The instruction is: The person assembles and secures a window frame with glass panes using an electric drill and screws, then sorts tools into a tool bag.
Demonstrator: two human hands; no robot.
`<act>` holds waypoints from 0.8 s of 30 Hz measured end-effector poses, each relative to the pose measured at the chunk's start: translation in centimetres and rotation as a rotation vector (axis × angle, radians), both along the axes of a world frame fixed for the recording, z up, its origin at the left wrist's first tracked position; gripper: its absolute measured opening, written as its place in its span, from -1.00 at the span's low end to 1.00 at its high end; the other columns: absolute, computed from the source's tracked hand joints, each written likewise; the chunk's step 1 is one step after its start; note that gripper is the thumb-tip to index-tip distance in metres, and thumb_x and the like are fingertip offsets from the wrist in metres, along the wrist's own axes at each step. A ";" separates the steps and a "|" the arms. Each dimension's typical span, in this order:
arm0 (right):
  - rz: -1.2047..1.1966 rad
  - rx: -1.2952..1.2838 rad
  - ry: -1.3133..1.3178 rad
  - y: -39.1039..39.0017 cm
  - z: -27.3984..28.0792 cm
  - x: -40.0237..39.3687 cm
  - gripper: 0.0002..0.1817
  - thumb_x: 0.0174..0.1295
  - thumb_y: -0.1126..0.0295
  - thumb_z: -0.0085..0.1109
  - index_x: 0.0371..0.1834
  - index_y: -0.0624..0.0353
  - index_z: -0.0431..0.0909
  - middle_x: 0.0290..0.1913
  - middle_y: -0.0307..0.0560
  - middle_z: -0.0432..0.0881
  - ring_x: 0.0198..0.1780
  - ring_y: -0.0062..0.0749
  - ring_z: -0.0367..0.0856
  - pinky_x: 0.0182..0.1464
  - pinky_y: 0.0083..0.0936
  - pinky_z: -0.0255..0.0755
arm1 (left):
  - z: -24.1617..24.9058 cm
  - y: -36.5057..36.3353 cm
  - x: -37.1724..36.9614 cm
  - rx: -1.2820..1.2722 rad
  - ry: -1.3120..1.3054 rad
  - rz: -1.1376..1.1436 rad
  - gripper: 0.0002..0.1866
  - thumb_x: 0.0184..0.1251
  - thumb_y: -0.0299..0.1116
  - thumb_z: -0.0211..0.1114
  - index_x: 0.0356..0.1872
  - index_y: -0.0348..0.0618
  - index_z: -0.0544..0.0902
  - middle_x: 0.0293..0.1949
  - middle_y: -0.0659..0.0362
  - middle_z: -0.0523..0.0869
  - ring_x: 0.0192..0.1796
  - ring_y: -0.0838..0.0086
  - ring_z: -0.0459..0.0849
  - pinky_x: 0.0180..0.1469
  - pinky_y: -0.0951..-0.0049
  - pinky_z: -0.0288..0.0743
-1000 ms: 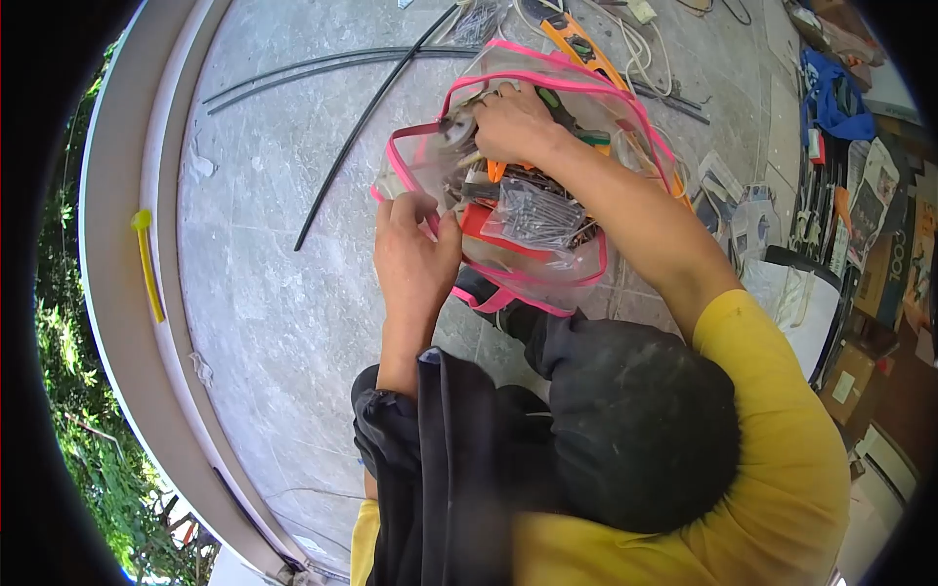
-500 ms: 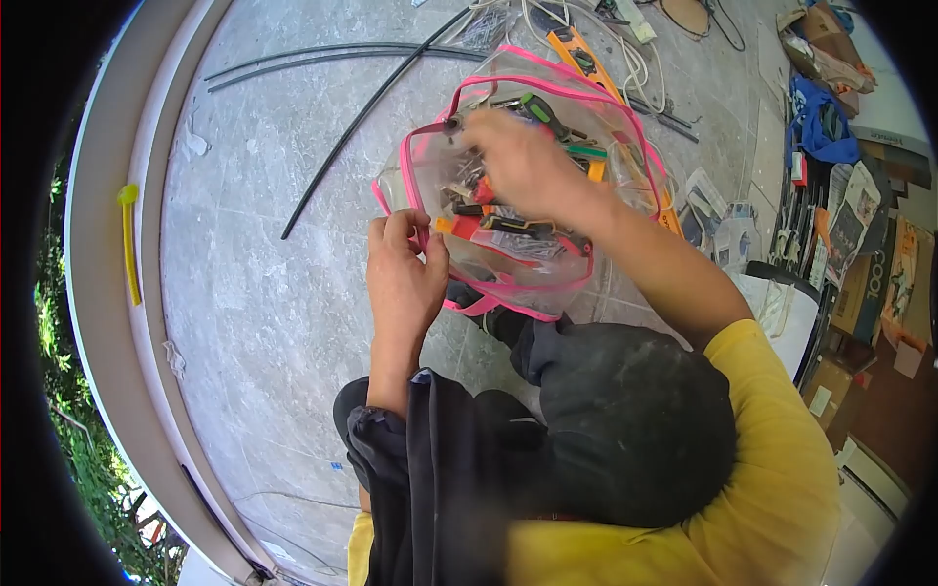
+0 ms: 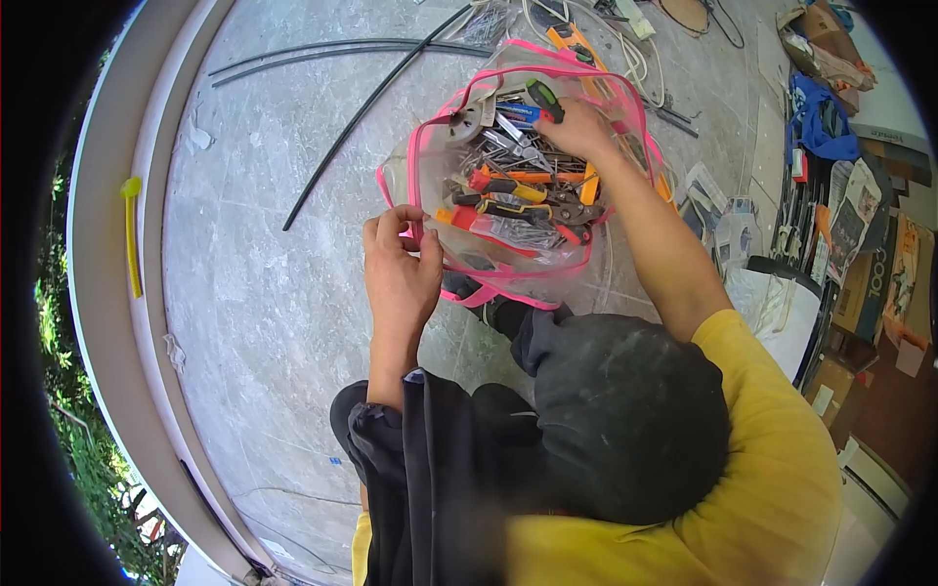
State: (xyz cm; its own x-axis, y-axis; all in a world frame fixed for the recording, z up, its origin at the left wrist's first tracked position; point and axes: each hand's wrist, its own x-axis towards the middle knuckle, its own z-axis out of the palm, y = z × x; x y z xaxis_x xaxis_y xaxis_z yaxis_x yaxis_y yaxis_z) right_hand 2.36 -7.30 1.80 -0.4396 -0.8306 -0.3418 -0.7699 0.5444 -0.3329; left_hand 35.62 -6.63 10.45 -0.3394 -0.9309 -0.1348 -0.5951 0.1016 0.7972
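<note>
A clear plastic bag (image 3: 528, 283) with pink trim lies open on the floor, full of tools. My left hand (image 3: 403, 269) is closed on the bag's pink-edged rim at its left side. Inside the bag, toward the far right, my right hand (image 3: 578, 132) has its fingers around the lower part of a green-and-black screwdriver (image 3: 544, 98); the fingertips are partly hidden. Beside it lie pliers (image 3: 523, 145) with open jaws and a blue packet (image 3: 518, 112). Closer to me are a red-and-yellow handled tool (image 3: 508, 186), a black-and-yellow handled tool (image 3: 513, 209) and many loose metal pieces.
An orange level (image 3: 576, 49) lies behind the bag, near white cable (image 3: 635, 68). Dark thin tubes (image 3: 362, 127) stretch across the grey tiled floor (image 3: 264, 273). A blue bag (image 3: 821, 122), papers and cardboard boxes (image 3: 860, 264) line the right side. A door track runs at left.
My right hand has moved from the bag's left-middle to its far right, onto the screwdriver, which has shifted slightly. The tools beneath are now uncovered. My left hand stays on the rim.
</note>
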 end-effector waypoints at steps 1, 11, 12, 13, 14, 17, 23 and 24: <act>0.007 0.140 -0.142 -0.9 1.3 -0.5 -0.37 0.01 -0.16 0.36 -0.04 0.15 0.71 0.02 0.29 0.68 0.08 0.08 0.66 0.12 -0.20 0.52 | 0.0 0.0 -0.1 0.005 0.012 0.013 -0.71 0.29 -0.46 0.36 0.01 -0.23 0.61 -0.06 0.03 0.59 -0.29 0.39 0.70 -0.25 0.41 0.61; 0.283 0.015 -0.140 2.9 1.1 3.2 -0.40 0.08 -0.11 0.33 0.03 0.13 0.64 0.08 0.28 0.59 0.20 0.22 0.52 0.25 0.03 0.40 | 0.8 -0.4 -1.1 0.117 0.042 0.052 -0.71 0.31 -0.42 0.32 0.02 -0.24 0.59 -0.02 -0.04 0.57 -0.13 0.22 0.71 -0.03 0.25 0.58; 0.279 -0.073 -0.036 4.0 1.7 5.0 -0.40 0.04 -0.11 0.41 -0.07 0.20 0.63 0.00 0.26 0.58 0.06 0.19 0.55 0.19 -0.04 0.39 | 0.7 -0.5 -1.3 0.119 0.047 0.041 -0.71 0.31 -0.42 0.32 0.02 -0.24 0.59 -0.02 -0.04 0.57 -0.13 0.22 0.71 -0.03 0.25 0.58; 0.304 -0.107 0.068 4.9 2.6 6.4 -0.39 0.02 -0.12 0.42 -0.08 0.20 0.62 -0.02 0.24 0.58 0.03 0.18 0.56 0.15 0.00 0.38 | 0.5 -0.5 -1.4 -0.053 -0.036 -0.007 -0.71 0.29 -0.44 0.33 0.01 -0.25 0.59 -0.01 -0.06 0.57 -0.03 0.15 0.66 0.05 0.19 0.53; 0.330 -0.142 0.170 5.5 3.6 7.7 -0.38 0.00 -0.12 0.44 -0.10 0.20 0.62 -0.05 0.22 0.58 0.00 0.17 0.57 0.11 0.04 0.37 | 0.5 -0.4 -1.4 -0.228 -0.119 -0.052 -0.70 0.26 -0.45 0.33 0.01 -0.26 0.59 0.00 -0.07 0.57 0.08 0.08 0.61 0.13 0.13 0.48; 0.368 -0.110 0.216 6.3 6.0 10.8 -0.47 0.04 -0.01 0.37 -0.10 0.21 0.61 -0.10 0.21 0.55 -0.05 0.13 0.57 0.00 -0.08 0.34 | 1.9 -0.2 -3.2 -0.441 -0.149 -0.128 -0.70 0.19 -0.49 0.34 -0.03 -0.26 0.59 0.05 -0.11 0.56 0.22 -0.04 0.46 0.27 0.01 0.34; 0.411 -0.262 0.143 6.7 5.9 14.3 -0.66 0.11 0.32 0.22 -0.03 0.16 0.65 -0.05 0.17 0.59 0.06 0.08 0.53 0.01 -0.14 0.34 | -0.3 -3.9 -10.5 -0.429 0.140 -0.510 -0.72 0.22 -0.51 0.29 -0.02 -0.23 0.62 0.12 -0.06 0.63 0.23 -0.02 0.54 0.23 0.12 0.47; 0.398 -0.261 0.145 7.0 6.5 14.3 -0.66 0.11 0.32 0.22 -0.03 0.16 0.65 -0.05 0.17 0.59 0.06 0.08 0.53 0.01 -0.14 0.34 | -1.3 -5.2 -12.2 -0.406 0.078 -0.625 -0.71 0.25 -0.47 0.27 0.01 -0.24 0.62 0.12 -0.06 0.64 0.25 -0.02 0.54 0.25 0.10 0.46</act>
State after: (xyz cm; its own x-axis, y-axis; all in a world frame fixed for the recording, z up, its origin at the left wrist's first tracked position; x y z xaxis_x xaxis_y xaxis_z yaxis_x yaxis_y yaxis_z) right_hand 16.69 -0.35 8.28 -0.0987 -0.9934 -0.0592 -0.9496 0.1118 -0.2929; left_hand 23.44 -11.87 9.11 -0.8158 -0.5330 0.2243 -0.2732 0.6970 0.6630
